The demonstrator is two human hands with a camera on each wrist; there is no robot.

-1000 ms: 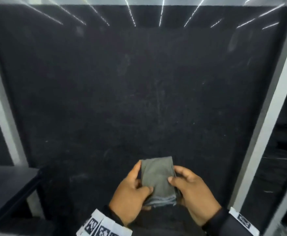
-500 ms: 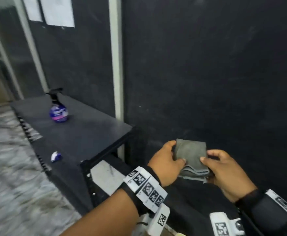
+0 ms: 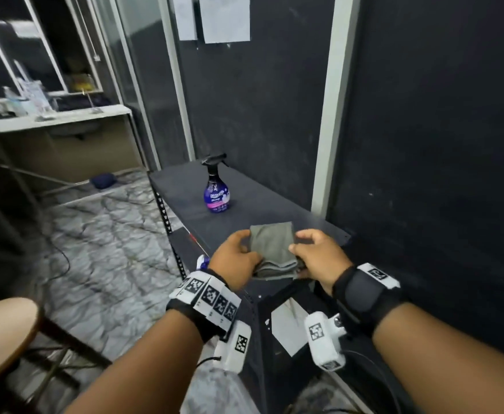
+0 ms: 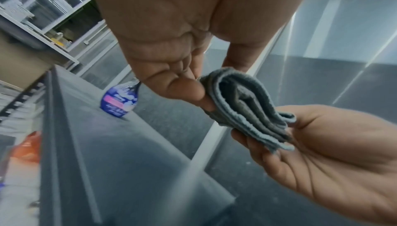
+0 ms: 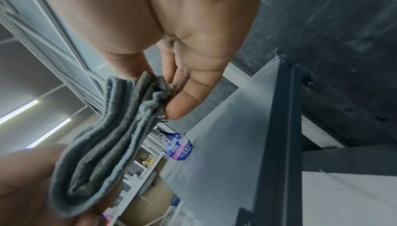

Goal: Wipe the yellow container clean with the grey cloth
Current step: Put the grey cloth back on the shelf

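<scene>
A folded grey cloth [image 3: 273, 248] is held in the air between both hands, above the near end of a dark shelf top [image 3: 253, 210]. My left hand [image 3: 237, 258] pinches its left edge with thumb on top. My right hand [image 3: 316, 253] grips the right edge. The left wrist view shows the cloth [image 4: 244, 109] folded in several layers, the left hand [image 4: 182, 83] pinching one side and the right hand [image 4: 311, 146] cupped under the other. In the right wrist view the cloth [image 5: 103, 138] hangs from the right hand [image 5: 171, 94]. No yellow container is in view.
A purple spray bottle [image 3: 216, 192] stands upright farther back on the shelf top. A dark wall panel [image 3: 424, 144] rises to the right. A marbled floor [image 3: 101, 249] lies to the left, with a white desk [image 3: 65, 118] beyond and a round stool [image 3: 2, 333] at lower left.
The view has swung left from the dark wall panel to the shelf and spray bottle. Both hands keep their hold on the folded cloth throughout.
</scene>
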